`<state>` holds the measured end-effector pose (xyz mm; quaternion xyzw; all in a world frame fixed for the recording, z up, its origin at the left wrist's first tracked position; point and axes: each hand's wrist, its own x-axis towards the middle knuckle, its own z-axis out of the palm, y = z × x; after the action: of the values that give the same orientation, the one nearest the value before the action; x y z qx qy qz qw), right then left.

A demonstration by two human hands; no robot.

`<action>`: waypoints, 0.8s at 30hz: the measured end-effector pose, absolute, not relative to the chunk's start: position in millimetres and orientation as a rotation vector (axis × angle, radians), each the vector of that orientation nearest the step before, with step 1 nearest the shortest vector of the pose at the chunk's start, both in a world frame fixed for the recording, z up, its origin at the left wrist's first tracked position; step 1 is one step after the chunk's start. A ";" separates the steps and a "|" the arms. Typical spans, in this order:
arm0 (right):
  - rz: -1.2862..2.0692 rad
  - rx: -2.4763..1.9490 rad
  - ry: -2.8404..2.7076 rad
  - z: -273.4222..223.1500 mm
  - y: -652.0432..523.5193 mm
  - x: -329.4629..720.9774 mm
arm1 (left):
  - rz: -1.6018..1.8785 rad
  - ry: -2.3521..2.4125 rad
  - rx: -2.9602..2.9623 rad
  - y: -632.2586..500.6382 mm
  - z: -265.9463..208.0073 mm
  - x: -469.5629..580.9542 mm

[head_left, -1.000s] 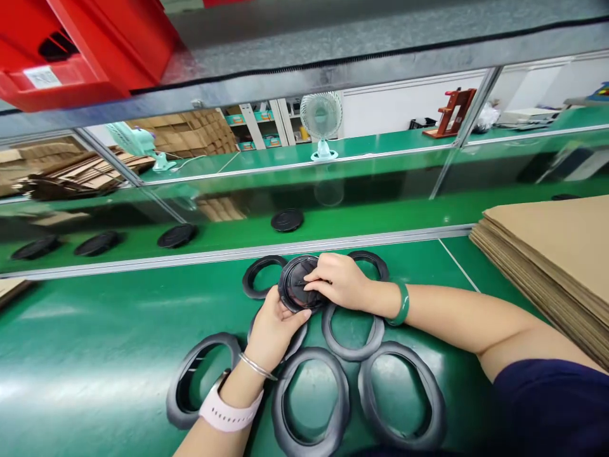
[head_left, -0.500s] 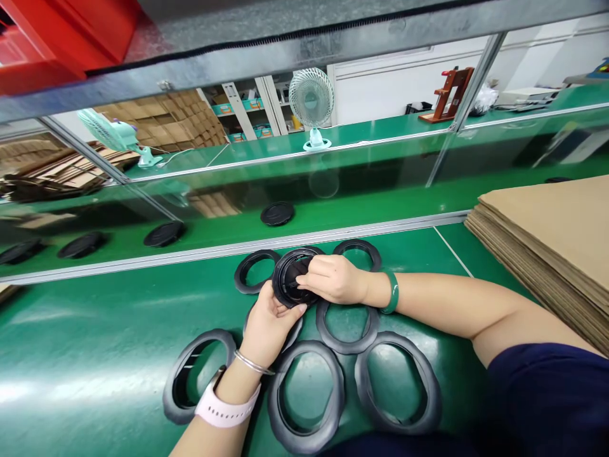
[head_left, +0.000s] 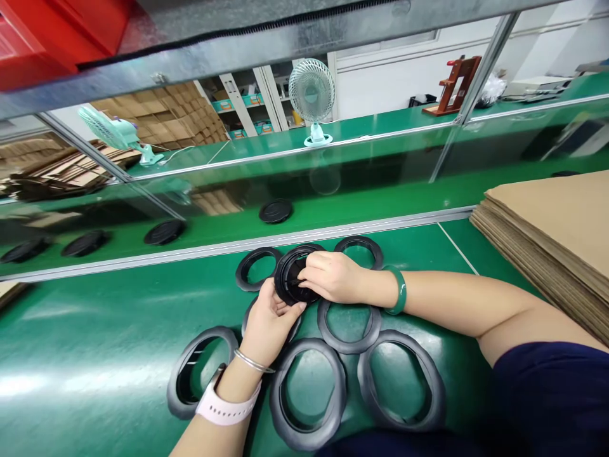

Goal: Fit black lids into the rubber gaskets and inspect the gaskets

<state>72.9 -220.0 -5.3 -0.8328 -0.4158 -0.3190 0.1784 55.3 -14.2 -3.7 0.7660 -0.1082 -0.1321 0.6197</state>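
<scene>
Closed around the near rim of a black round part, the person's left hand held it tilted over the green table. The right hand came in from the other side, its fingertips drawn together at the part's middle; from where I stood, I couldn't tell whether they pinched a piece or only pressed. Loose dark rings lay all about the hands, and past the metal rail several black discs sat on a green strip. To me it looked like close fingerwork inside the part, the left hand serving as holder. The next move seemed to call for a steady rim and a small, careful push or turn.
</scene>
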 end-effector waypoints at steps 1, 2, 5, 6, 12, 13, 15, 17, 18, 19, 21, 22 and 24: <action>-0.900 -2.362 -1.185 -4.4 -220.2 72.7 | -0.300 -0.253 1.762 -14.0 -3.5 55.2; -0.898 -2.368 -1.193 -3.6 -220.3 72.7 | -0.299 -0.257 1.763 -13.9 -3.5 55.2; -0.895 -2.379 -1.203 -2.3 -220.6 72.4 | -0.305 -0.269 1.762 -13.2 -3.9 55.6; -0.895 -2.378 -1.205 -1.9 -220.6 72.3 | -0.308 -0.272 1.763 -13.1 -4.0 55.7; -0.909 -2.374 -1.215 2.0 -220.6 70.8 | -0.313 -0.263 1.759 -14.0 -2.5 55.3; -0.909 -2.382 -1.234 3.2 -220.8 70.6 | -0.308 -0.261 1.756 -14.2 -2.2 55.2; -0.905 -2.397 -1.281 5.7 -221.3 70.1 | -0.300 -0.261 1.750 -14.6 -1.8 54.9; -0.897 -2.405 -1.307 7.6 -221.9 69.7 | -0.299 -0.268 1.743 -14.6 -1.8 54.7; -0.893 -2.406 -1.305 8.2 -222.2 69.6 | -0.298 -0.273 1.741 -14.5 -1.9 54.5; -0.889 -2.408 -1.297 8.4 -222.4 69.6 | -0.298 -0.277 1.740 -14.3 -2.0 54.4; -0.881 -2.415 -1.275 7.7 -222.6 69.8 | -0.297 -0.286 1.741 -13.8 -2.4 54.3; -0.877 -2.416 -1.265 6.9 -222.5 70.0 | -0.296 -0.290 1.745 -13.5 -2.6 54.4; -0.865 -2.420 -1.245 5.0 -222.0 70.5 | -0.289 -0.300 1.766 -13.1 -3.1 54.5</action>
<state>70.5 -222.0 5.0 -0.8387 -0.4315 -0.3000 0.1425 54.5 -13.1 -3.1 0.7668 -0.1305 -0.1254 0.6159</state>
